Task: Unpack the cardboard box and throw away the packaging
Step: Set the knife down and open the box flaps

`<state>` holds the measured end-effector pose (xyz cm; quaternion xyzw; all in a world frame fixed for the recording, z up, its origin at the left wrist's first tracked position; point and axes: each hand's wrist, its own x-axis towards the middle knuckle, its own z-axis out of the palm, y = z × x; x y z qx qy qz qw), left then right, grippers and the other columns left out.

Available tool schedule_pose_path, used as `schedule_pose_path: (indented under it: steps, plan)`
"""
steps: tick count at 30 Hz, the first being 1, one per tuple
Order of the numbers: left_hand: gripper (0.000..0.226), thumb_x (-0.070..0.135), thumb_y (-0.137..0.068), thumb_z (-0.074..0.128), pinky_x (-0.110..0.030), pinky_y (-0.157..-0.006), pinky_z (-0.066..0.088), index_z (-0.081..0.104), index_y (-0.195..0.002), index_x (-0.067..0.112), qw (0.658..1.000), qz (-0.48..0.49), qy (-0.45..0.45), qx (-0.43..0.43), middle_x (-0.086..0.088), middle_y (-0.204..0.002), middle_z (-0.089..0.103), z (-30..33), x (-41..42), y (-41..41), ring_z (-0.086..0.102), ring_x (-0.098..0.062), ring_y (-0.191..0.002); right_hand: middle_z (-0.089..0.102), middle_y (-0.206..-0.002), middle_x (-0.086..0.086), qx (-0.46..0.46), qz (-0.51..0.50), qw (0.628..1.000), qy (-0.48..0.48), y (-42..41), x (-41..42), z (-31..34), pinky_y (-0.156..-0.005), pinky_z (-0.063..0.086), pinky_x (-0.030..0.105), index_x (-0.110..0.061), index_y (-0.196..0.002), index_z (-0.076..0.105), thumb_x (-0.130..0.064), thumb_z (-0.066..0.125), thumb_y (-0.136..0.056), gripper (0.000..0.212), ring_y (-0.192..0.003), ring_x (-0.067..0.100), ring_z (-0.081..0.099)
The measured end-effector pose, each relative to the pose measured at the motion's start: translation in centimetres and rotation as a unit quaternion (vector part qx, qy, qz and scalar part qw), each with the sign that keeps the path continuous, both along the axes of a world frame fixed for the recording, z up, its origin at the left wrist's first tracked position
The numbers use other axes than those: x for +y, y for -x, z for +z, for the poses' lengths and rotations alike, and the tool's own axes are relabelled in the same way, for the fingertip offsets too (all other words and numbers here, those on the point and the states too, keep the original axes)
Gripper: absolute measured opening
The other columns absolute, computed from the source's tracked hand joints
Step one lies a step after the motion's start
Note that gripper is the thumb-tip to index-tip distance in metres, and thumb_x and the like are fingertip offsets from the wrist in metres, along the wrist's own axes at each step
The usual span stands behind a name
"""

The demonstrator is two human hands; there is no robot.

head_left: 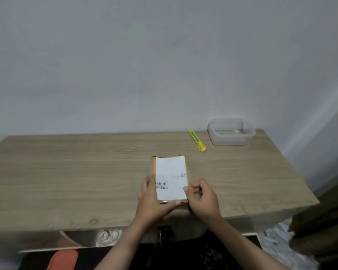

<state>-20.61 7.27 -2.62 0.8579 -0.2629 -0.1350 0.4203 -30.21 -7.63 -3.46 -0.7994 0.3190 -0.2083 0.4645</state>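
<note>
While the cardboard box (171, 178) lies flat at frame centre on the worktop (86, 172), left hand (154, 199) grips its near-left corner, right hand (203, 197) pinches its right edge. Yellow-green cutter (197, 140) and clear container (229, 131) sit upper right.

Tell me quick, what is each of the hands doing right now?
Left hand: gripping the small brown cardboard box with the white shipping label at its near-left corner.
Right hand: fingers curled, pinching the box's near-right edge.
</note>
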Motion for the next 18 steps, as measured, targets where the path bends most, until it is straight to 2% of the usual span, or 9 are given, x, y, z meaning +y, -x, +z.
schedule_pose_path:
  steps: [3, 5, 7, 10, 12, 15, 18]
  plan:
    - [0.122, 0.082, -0.036, 0.065, -0.031, -0.113, 0.015, 0.020, -0.141, 0.041, 0.995, -0.092, -0.022, 0.016, 0.010, -0.146, 0.024, 0.3, 2.0, -2.7, 0.013, -0.011, -0.140, 0.054, -0.058, -0.006, -0.034, -0.014, 0.999, -0.002, 1.3, 0.6, 0.0, -0.052, 0.038, 0.019, -0.020, -0.059, 0.049, -0.028, 0.069, -0.081, 0.031, -0.052, 0.005, 0.048]
    - [0.122, 0.079, -0.035, 0.065, -0.032, -0.113, 0.011, 0.022, -0.142, 0.040, 0.991, -0.114, -0.062, 0.022, 0.005, -0.154, 0.017, 0.6, 2.9, -4.2, 0.008, -0.017, -0.143, 0.056, -0.064, -0.003, -0.043, -0.028, 0.998, 0.033, 0.3, -0.1, 1.0, -0.057, 0.040, 0.019, -0.021, -0.061, 0.053, -0.026, 0.068, -0.081, 0.025, -0.058, 0.006, 0.051]
    - [0.112, 0.073, -0.040, 0.064, -0.032, -0.112, 0.012, 0.031, -0.141, 0.038, 0.991, -0.102, -0.075, 0.035, -0.004, -0.156, 0.018, 0.7, 3.6, -5.3, 0.011, -0.023, -0.143, 0.062, -0.080, 0.000, -0.053, -0.019, 0.996, 0.066, -1.7, -1.6, 2.0, -0.071, 0.046, 0.025, -0.024, -0.078, 0.062, -0.024, 0.069, -0.080, 0.007, -0.076, 0.010, 0.056]
    - [0.096, 0.072, -0.045, 0.060, -0.031, -0.110, 0.016, 0.043, -0.134, 0.040, 0.995, -0.070, -0.067, 0.028, -0.012, -0.150, 0.030, 0.7, 4.4, -5.6, 0.020, -0.025, -0.141, 0.058, -0.111, 0.001, 0.001, 0.048, 0.994, 0.098, -4.6, -3.6, 2.3, -0.097, 0.043, 0.034, -0.023, -0.112, 0.063, -0.028, 0.070, -0.078, 0.035, -0.108, 0.017, 0.052]
    - [0.087, 0.071, -0.049, 0.057, -0.031, -0.108, 0.019, 0.048, -0.130, 0.040, 0.998, -0.030, -0.054, 0.015, -0.014, -0.145, 0.037, 0.4, 4.7, -4.9, 0.025, -0.026, -0.139, 0.051, -0.125, 0.003, 0.049, 0.088, 0.988, 0.114, -5.2, -4.0, 1.9, -0.105, 0.037, 0.033, -0.024, -0.119, 0.062, -0.031, 0.070, -0.077, 0.043, -0.121, 0.020, 0.045]
    - [0.074, 0.058, -0.058, 0.067, -0.030, -0.105, 0.025, 0.056, -0.125, 0.030, 0.998, 0.063, -0.005, -0.010, -0.016, -0.136, 0.040, 0.2, 4.5, -2.7, 0.031, -0.027, -0.132, 0.048, -0.131, 0.002, 0.047, 0.130, 0.986, 0.097, -4.3, -4.0, 1.1, -0.105, 0.034, 0.026, -0.022, -0.120, 0.062, -0.034, 0.069, -0.078, 0.044, -0.127, 0.016, 0.044]
    - [0.058, 0.033, -0.070, 0.078, -0.032, -0.101, 0.036, 0.057, -0.122, 0.021, 0.985, 0.161, 0.059, -0.035, -0.006, -0.117, 0.044, -0.2, 4.0, -0.3, 0.045, -0.024, -0.116, 0.052, -0.121, -0.004, 0.039, 0.132, 0.981, 0.136, -3.3, -3.8, 0.7, -0.102, 0.042, 0.034, -0.026, -0.121, 0.060, -0.048, 0.061, -0.077, 0.050, -0.119, 0.017, 0.050]
